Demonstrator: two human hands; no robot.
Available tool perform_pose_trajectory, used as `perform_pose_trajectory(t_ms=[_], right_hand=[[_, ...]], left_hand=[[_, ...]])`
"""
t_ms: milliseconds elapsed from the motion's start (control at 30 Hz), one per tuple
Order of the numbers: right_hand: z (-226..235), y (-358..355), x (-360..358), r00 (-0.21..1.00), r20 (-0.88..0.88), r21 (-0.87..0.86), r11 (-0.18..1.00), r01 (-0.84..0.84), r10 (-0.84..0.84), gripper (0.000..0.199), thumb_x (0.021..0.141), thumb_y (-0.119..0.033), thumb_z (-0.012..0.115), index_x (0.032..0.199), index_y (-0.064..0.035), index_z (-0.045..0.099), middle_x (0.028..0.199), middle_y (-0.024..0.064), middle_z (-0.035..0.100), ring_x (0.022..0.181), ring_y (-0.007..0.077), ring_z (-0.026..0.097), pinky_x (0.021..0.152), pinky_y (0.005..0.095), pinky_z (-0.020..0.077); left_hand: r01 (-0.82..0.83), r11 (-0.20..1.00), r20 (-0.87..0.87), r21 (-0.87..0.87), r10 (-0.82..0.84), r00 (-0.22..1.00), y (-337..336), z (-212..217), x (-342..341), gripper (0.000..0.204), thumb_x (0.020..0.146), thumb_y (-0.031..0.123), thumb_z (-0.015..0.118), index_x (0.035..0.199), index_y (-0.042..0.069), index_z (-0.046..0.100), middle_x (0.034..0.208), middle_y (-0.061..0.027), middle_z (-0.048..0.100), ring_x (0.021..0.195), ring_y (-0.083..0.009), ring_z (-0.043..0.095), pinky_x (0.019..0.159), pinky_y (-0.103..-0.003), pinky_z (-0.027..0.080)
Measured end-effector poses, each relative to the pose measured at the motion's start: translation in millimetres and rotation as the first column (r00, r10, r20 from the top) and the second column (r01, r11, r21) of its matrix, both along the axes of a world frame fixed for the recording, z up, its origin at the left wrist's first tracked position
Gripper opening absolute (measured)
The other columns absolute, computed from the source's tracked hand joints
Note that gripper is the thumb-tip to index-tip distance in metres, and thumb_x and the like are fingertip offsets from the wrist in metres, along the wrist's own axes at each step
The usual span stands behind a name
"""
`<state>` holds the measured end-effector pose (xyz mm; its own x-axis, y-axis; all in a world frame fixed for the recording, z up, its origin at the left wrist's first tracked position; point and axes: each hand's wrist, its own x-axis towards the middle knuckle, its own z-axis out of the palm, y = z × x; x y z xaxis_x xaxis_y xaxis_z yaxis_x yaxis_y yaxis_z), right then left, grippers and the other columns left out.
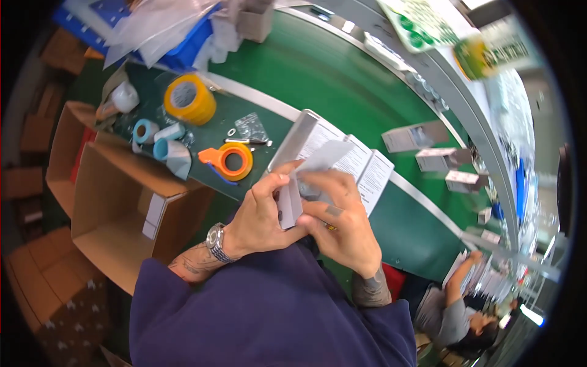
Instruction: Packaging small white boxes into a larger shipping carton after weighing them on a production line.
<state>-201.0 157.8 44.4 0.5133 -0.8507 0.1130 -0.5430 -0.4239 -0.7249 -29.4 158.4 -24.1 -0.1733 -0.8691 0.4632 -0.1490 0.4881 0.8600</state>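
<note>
Close in front of me, my left hand (260, 214), with a watch on its wrist, grips a small white carton (290, 207) by its side. My right hand (350, 235) is closed about the carton's other side, its thumb near the lower end and its upper fingers blurred. A pale flap (328, 154) stands up from the carton's far end. What lies inside the carton is hidden by my fingers. Just beyond my hands, several white printed boxes (374, 177) lie side by side on the green table.
Left of my hands are an orange tape dispenser (233, 160), yellow tape rolls (189, 99) and blue-cored label rolls (171, 151). An open cardboard box (116, 208) stands at the left. Small cartons (416, 136) sit on the green belt (318, 67). A co-worker (455, 315) is at right.
</note>
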Motion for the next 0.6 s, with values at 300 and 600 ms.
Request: perform_pose_trajectory(t_ms=[300,600], right_hand=[[-51.2,34.0,4.8,0.415,0.787,0.357,0.885,0.299,-0.457,0.025,0.084,-0.012,0.064,0.107,-0.0049,0.062,0.143,0.0201,0.036,0.129,0.0320,0.038,0.101,0.0492,0.0362],[-78.5,26.3,8.5,0.324,0.822,0.414,0.882,0.227,-0.469,0.025,0.082,-0.003,0.063,0.107,-0.0033,0.057,0.111,0.0131,0.055,0.106,0.0228,0.053,0.093,0.0339,0.0417]], left_hand=[[0.362,0.835,-0.262,0.414,-0.271,0.926,-18.5,21.3,-0.1,0.031,0.071,0.006,0.075,0.095,0.006,0.056,0.114,-0.0134,0.055,0.087,-0.0225,0.061,0.072,-0.031,0.050],[0.529,0.748,-0.720,0.401,-0.100,0.687,-12.9,-6.0,-19.2,0.019,0.082,0.002,0.061,0.097,0.007,0.051,0.102,-0.0108,0.058,0.088,-0.0156,0.055,0.081,-0.026,0.043]])
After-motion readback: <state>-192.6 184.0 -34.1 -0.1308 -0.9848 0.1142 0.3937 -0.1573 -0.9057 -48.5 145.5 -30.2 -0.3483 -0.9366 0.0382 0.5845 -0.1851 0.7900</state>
